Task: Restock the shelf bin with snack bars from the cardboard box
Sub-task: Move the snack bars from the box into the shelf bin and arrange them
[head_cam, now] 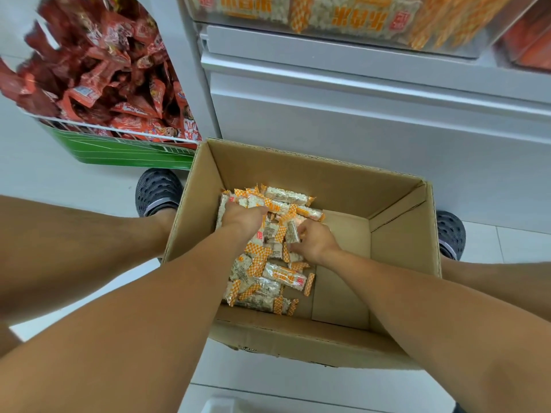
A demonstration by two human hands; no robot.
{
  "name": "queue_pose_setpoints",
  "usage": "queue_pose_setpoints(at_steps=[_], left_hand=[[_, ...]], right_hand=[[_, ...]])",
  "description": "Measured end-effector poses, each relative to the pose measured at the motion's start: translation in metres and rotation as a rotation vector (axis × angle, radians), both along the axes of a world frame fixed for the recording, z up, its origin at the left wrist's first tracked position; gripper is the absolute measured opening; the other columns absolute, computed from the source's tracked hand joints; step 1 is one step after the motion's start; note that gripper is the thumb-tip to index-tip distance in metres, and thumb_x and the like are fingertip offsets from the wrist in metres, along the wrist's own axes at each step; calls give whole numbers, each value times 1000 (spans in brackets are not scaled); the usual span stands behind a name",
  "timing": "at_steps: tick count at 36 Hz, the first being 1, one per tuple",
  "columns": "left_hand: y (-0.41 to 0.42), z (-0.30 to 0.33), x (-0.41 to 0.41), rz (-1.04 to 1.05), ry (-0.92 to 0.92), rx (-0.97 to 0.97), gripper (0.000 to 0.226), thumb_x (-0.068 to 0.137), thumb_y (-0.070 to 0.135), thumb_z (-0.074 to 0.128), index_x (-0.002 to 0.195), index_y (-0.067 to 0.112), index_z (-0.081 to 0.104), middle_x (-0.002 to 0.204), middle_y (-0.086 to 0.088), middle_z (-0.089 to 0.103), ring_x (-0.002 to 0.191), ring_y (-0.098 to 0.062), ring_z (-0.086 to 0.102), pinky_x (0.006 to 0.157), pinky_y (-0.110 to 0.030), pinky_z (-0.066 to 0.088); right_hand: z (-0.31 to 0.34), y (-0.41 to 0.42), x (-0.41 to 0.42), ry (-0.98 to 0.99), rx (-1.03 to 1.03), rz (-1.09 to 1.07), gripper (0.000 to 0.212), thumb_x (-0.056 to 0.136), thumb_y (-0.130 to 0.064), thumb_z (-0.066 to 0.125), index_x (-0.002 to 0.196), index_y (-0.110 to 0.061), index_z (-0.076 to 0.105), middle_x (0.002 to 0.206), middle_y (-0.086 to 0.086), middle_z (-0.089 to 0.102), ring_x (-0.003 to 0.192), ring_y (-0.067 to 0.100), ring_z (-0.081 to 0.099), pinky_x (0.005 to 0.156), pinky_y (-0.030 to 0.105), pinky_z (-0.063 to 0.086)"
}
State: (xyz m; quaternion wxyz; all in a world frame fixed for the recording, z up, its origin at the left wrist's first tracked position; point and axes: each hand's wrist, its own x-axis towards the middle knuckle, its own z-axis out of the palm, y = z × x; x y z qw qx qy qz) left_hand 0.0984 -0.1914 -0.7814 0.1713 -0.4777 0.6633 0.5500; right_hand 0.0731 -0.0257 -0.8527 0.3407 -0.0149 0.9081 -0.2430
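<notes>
White floor tiles (pixel 89 186) run beneath a white shelving unit (pixel 357 114), and an open cardboard box (pixel 298 174) stands on the floor against it, between the person's two dark perforated shoes.

Both hands reach down into the box. The left hand (pixel 243 217) is buried knuckles-up in the far end of the pile, its fingers curled round a clutch of snack bars (pixel 268 263). The right hand (pixel 313 242) lies near the middle of the pile, fingers bent and pinching one or two bars at its thumb side; exactly how many it holds cannot be told.

The bars are small, oblong and individually wrapped in clear film, showing a pale, puffed-grain filling. Each wrapper has orange-and-white chequered ends and a little red square mark, with orange lettering along the side. They lie loose and jumbled, pointing every way, covering the left part of the box floor, while the right part shows bare cardboard.

Above, at the top edge of the view, a clear shelf bin (pixel 328 22) holds wrappers of the same orange-and-white pattern. To the left, a wire basket (pixel 119 132) with a green panel below it is heaped with red snack packets (pixel 98 70).
</notes>
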Motion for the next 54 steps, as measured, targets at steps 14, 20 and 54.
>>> queue_pose_setpoints(at_steps=[14,20,54], left_hand=[[15,15,-4,56,38,135,82,95,67,39,156,19,16,159,-9,29,142,-33,33,110,-48,31],[10,15,4,-69,66,143,117,76,66,71,157,19,1,161,-9,24,144,-33,30,110,-48,32],[11,35,4,121,115,444,46,75,16,51,115,-2,67,111,-25,69,92,-39,67,93,-52,52]], right_hand=[[42,-28,-1,-132,-676,-272,33,75,9,76,97,-8,59,58,4,53,48,18,53,49,30,49],[60,-13,-13,-540,-932,-456,36,84,15,50,113,1,67,84,13,62,69,22,63,70,34,59],[86,13,-21,-564,-796,-158,50,88,-10,71,136,-18,59,123,15,68,107,22,63,103,41,48]])
